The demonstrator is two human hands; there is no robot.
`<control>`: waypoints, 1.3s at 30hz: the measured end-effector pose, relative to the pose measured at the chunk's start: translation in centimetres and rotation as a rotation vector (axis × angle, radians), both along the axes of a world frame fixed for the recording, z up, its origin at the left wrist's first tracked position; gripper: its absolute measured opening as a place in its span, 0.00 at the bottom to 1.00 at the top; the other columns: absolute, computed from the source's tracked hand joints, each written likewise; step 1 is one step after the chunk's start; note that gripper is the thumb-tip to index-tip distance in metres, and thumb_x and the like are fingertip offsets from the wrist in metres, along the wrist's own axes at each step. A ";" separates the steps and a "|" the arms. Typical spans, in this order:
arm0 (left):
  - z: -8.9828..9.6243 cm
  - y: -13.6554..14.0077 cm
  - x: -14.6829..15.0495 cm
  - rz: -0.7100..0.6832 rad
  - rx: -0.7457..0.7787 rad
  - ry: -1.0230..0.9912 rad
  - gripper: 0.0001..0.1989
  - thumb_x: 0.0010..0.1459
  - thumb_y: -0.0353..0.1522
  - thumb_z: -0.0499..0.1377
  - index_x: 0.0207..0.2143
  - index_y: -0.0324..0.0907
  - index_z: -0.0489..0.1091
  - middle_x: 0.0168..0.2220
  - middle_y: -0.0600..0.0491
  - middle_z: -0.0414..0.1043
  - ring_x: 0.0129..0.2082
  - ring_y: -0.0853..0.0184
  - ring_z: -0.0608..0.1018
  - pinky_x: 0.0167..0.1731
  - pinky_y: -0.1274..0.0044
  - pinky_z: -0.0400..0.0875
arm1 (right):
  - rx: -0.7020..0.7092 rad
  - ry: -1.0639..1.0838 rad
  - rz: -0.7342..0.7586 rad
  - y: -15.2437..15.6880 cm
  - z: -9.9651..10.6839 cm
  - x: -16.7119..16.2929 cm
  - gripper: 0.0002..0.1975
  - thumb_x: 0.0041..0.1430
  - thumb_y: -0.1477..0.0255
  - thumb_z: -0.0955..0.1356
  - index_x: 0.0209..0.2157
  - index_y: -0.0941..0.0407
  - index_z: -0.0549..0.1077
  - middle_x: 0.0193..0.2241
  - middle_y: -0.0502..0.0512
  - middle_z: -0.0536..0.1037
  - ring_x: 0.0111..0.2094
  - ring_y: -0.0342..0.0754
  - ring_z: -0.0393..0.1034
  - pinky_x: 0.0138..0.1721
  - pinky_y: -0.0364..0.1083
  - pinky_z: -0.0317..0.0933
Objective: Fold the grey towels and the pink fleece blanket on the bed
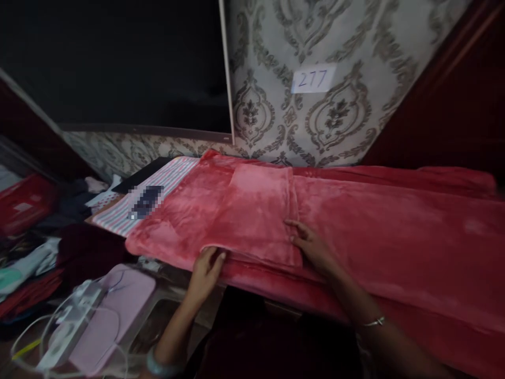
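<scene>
A folded pink plush cloth (pixel 256 210) lies flat on a larger red-pink plush blanket (pixel 379 231) spread over a long surface. My left hand (pixel 205 271) is at the near left corner of the folded cloth. Its fingers grip the front edge, which is slightly raised there, and the fingertips are partly hidden. At the right side edge rests my right hand (pixel 311 245), fingers stretched out and thumb apart, touching the cloth's layered border.
A striped cloth (pixel 118 220) with a pixelated dark item (pixel 148 201) lies left of the blanket. At lower left are a power strip (pixel 69 329) with loose cables, a pink board (pixel 118 316) and piled clothes. Behind stand a large dark screen (pixel 118 63) and a patterned wall.
</scene>
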State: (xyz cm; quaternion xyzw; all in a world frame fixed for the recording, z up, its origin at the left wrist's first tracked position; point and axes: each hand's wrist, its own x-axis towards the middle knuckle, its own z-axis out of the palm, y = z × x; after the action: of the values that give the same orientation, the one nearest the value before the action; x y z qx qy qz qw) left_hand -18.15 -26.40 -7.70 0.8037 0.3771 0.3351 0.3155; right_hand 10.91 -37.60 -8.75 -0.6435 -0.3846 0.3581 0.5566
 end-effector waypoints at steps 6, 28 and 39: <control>3.0 1.1 -1.5 0.079 -0.092 -0.103 0.20 0.56 0.49 0.58 0.25 0.43 0.74 0.24 0.53 0.76 0.25 0.64 0.77 0.27 0.76 0.72 | -0.009 -0.095 0.006 0.3 0.1 -0.4 0.29 0.50 0.66 0.67 0.56 0.54 0.72 0.39 0.51 0.75 0.35 0.47 0.65 0.39 0.46 0.63; 6.6 20.1 34.7 -0.479 0.227 0.423 0.19 0.56 0.26 0.56 0.50 0.37 0.73 0.51 0.43 0.78 0.53 0.59 0.76 0.56 0.70 0.68 | 0.037 -0.077 0.040 -0.5 0.6 -1.2 0.27 0.53 0.61 0.68 0.54 0.56 0.73 0.47 0.58 0.77 0.48 0.58 0.71 0.52 0.55 0.64; 3.3 22.1 39.5 -0.571 0.254 0.383 0.12 0.57 0.25 0.54 0.42 0.37 0.74 0.44 0.48 0.78 0.45 0.64 0.77 0.49 0.73 0.72 | -0.005 -0.061 -0.044 -1.1 -0.1 -2.1 0.25 0.56 0.68 0.65 0.56 0.49 0.74 0.54 0.55 0.76 0.55 0.56 0.69 0.59 0.56 0.60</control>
State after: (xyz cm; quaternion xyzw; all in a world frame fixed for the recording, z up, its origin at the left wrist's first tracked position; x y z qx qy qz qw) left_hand 21.38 -4.27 -4.42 0.9575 0.1451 0.1212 0.2176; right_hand 8.82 -38.69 -8.87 -0.6639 -0.3860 0.3270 0.5508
